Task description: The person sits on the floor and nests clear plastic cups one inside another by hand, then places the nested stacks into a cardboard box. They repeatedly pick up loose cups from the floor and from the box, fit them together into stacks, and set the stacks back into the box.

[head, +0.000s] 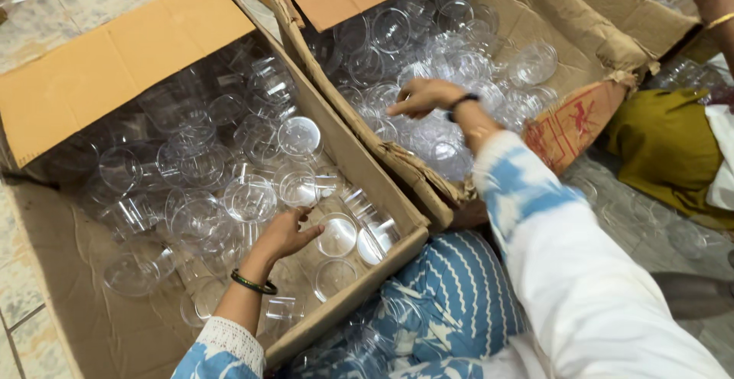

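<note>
Left carton [46, 96] beside right carton [581, 12] (clear cups [248, 195] in both).

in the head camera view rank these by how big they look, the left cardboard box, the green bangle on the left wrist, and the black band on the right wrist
1. left cardboard box, by far the largest.
2. and 3. green bangle and black band: too alike to rank; the bangle sits nearer the camera.

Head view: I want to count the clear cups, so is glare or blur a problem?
Head view: bright glare on the clear cups, whose rims merge in both cardboard boxes; left hand fairly sharp, right hand slightly soft; frame edges look mildly stretched.
</note>
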